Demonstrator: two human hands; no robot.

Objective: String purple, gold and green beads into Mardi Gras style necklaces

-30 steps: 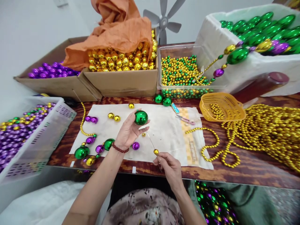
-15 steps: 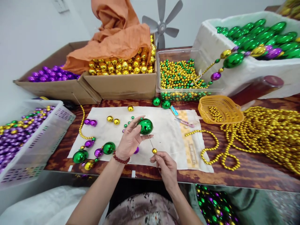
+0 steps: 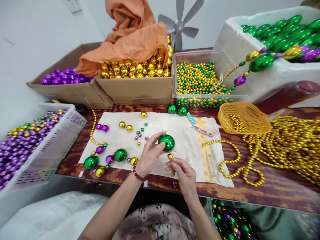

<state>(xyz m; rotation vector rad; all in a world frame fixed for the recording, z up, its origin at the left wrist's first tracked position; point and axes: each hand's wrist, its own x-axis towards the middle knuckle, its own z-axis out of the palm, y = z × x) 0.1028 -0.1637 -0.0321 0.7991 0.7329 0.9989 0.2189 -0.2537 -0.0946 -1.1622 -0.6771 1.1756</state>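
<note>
My left hand (image 3: 150, 156), with a dark red bead bracelet at the wrist, grips a large shiny green ball (image 3: 167, 142) between thumb and fingers. A thin needle-like tip sticks up above the ball. Against its underside sits a small gold bead (image 3: 170, 156), pinched at its lower edge by my right hand (image 3: 183, 175). A thin strand hangs below the right fingers. Left of my hands lies a partly strung garland with a green ball (image 3: 120, 154), a purple ball (image 3: 109, 159) and a gold ball (image 3: 100, 171). Small loose beads (image 3: 140, 135) rest on the white cloth (image 3: 186, 166).
Boxes of purple balls (image 3: 66, 76) and gold balls (image 3: 140, 69) stand behind, beside a clear bin (image 3: 197, 96) of small beads. At right are an orange basket (image 3: 225, 128), a gold bead chain heap (image 3: 287, 146) and a foam box (image 3: 240, 40). A white crate (image 3: 42, 160) stands left.
The gold bead has moved up the strand from a gap below the green ball to its underside. My right hand has risen with it. The camera view has shifted slightly.
</note>
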